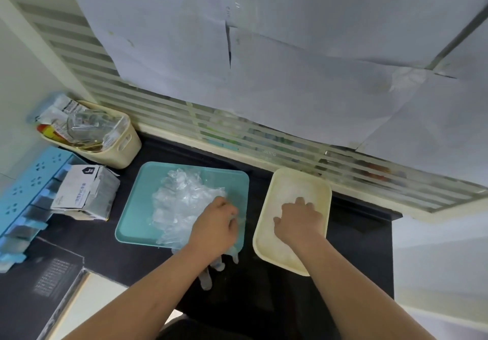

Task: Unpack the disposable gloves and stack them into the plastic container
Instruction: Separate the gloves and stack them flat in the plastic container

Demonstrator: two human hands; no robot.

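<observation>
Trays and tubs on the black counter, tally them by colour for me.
Teal: 1, the flat teal plastic tray of clear disposable gloves.
Cream: 2, the shallow cream plastic container under the right hand and the cream handled basket.
Total: 3.

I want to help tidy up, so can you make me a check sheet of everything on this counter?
Surface: black countertop, holding the tray, container and box.
Job's things: loose pile of clear plastic gloves on the teal rectangular plastic tray; stacked gloves in the cream rectangular plastic container; opened white cardboard glove box left of the tray.
Clutter: cream plastic basket stuffed with packets; blue plastic rack at the left edge.
Grips: left grip clutches gloves at the tray's near edge; right grip presses flat inside the container.
Cables: nothing seen.
Surroundings: white paper sheets over a slatted window.
</observation>
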